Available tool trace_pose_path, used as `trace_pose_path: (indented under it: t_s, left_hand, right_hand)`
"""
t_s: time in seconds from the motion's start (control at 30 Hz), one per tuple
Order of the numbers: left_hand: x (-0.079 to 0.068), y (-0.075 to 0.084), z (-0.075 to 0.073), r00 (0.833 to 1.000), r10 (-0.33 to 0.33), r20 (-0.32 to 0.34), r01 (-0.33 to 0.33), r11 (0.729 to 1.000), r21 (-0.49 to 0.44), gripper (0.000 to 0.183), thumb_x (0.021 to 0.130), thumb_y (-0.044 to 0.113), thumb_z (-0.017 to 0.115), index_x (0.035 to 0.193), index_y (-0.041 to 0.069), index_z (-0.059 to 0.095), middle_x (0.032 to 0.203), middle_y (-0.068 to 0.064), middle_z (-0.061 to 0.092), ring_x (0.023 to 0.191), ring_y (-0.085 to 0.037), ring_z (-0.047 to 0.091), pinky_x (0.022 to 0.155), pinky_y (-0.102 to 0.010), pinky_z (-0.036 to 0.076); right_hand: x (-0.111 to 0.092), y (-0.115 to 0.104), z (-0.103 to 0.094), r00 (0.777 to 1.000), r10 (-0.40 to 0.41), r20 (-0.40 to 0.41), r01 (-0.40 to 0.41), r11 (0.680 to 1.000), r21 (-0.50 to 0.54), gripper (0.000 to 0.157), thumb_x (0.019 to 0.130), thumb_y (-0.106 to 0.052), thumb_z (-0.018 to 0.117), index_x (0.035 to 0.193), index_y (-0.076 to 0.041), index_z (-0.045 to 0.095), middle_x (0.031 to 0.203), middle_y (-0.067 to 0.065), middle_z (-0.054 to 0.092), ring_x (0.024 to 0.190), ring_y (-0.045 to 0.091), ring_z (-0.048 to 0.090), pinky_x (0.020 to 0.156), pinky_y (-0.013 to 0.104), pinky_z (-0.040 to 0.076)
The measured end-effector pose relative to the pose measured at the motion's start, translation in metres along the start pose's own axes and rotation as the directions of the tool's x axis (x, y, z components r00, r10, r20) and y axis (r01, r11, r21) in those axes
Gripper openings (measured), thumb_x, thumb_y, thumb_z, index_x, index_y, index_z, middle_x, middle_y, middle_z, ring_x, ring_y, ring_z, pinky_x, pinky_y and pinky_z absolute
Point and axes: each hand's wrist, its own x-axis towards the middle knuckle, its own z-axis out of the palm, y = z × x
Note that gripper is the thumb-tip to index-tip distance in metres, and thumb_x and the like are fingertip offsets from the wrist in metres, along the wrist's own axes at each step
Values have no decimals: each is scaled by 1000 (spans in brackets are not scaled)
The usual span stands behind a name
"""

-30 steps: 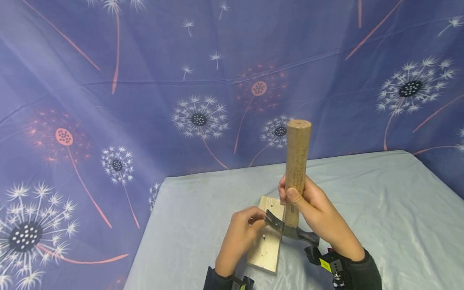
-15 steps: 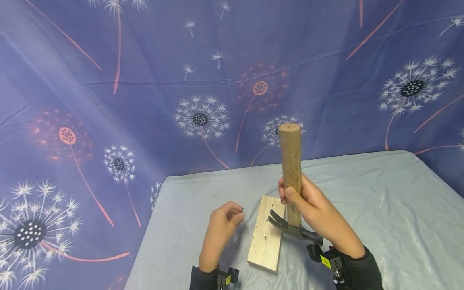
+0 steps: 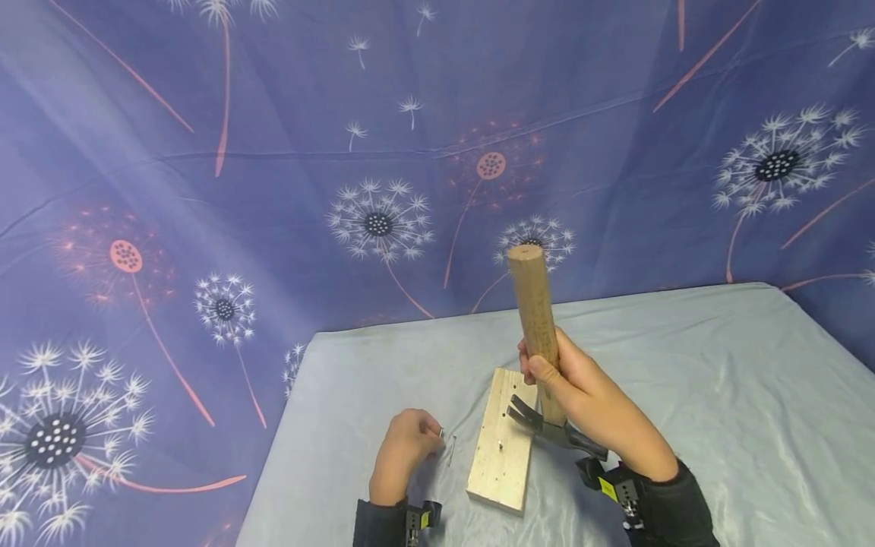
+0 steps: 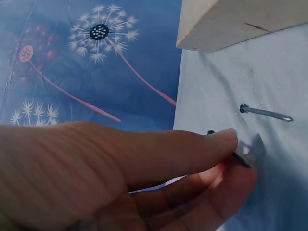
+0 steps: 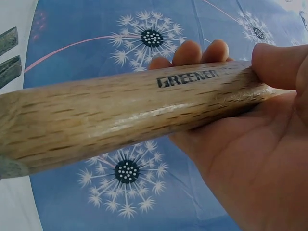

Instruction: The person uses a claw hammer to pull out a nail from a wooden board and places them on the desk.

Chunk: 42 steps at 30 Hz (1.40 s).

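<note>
Looks partway done to me: 1 nail (image 3: 500,447) stands proud in the board (image 3: 491,472), head not down flush, so it's neither driven home nor pulled. The board lies flat on the cloth (image 3: 342,395). Your left hand (image 3: 403,450) is just beside it, thumb and fingertips nearly closed, pinching a second nail (image 4: 240,160); a third nail (image 4: 267,113) lies loose on the cloth near those fingertips. Your right hand (image 3: 581,387) is wrapped round the handle of the hammer (image 3: 535,304), head low, claw over the board; can't tell if it touches. Count: 1 hammer, 1 board, 3 nails visible. Board also has small dark marks; too small to tell holes from sunk heads, so what's left there is unclear.
</note>
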Motion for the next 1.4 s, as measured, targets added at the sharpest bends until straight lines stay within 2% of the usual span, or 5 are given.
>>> trace_pose_path:
  t_s: [0.47, 0.67, 0.9, 1.13, 1.4]
  left_hand:
    - [-1, -1, 3, 999, -52, -10, 52, 999, 14, 17, 73, -2, 73, 87, 0, 64, 63, -4, 56, 55, -19, 59, 51, -31, 45]
    - [-4, 4, 2, 1000, -15, -8, 15, 1000, 5, 19, 77, 3, 75, 91, 1, 63, 61, -3, 58, 53, -21, 58, 50, -31, 43]
    - [-11, 20, 6, 987, 82, 136, -64, 990, -128, 37, 79, 12, 77, 111, -2, 65, 72, 0, 61, 61, -24, 63, 52, -32, 47]
    - [-16, 28, 7, 970, 58, 234, -28, 991, -127, 45, 77, 13, 79, 116, -3, 64, 82, -3, 61, 65, -23, 64, 56, -35, 51]
    - [-15, 37, 17, 950, 42, 309, 1, 990, -138, 46, 76, 11, 81, 116, -3, 64, 87, -5, 63, 63, -23, 64, 58, -37, 53]
  right_hand:
    - [2, -2, 5, 1000, 22, 13, -21, 998, -57, 23, 107, -23, 40, 129, -21, 42, 107, 7, 53, 92, 24, 57, 78, 36, 49]
    - [3, -3, 7, 998, 58, 35, -56, 997, -57, 21, 106, -27, 41, 126, -20, 44, 102, 11, 54, 88, 25, 56, 74, 35, 48]
    - [4, -2, 15, 989, 48, 143, -37, 997, -72, 15, 106, -27, 42, 117, -17, 46, 89, 9, 52, 78, 18, 52, 67, 32, 45]
    - [8, -5, 27, 963, 97, 250, -79, 993, -83, 20, 106, -34, 40, 118, -19, 44, 92, 6, 52, 79, 18, 53, 67, 31, 46]
    - [9, -5, 34, 952, 121, 281, -79, 985, -157, 19, 106, -35, 41, 113, -17, 42, 85, 4, 51, 63, 12, 47, 55, 27, 43]
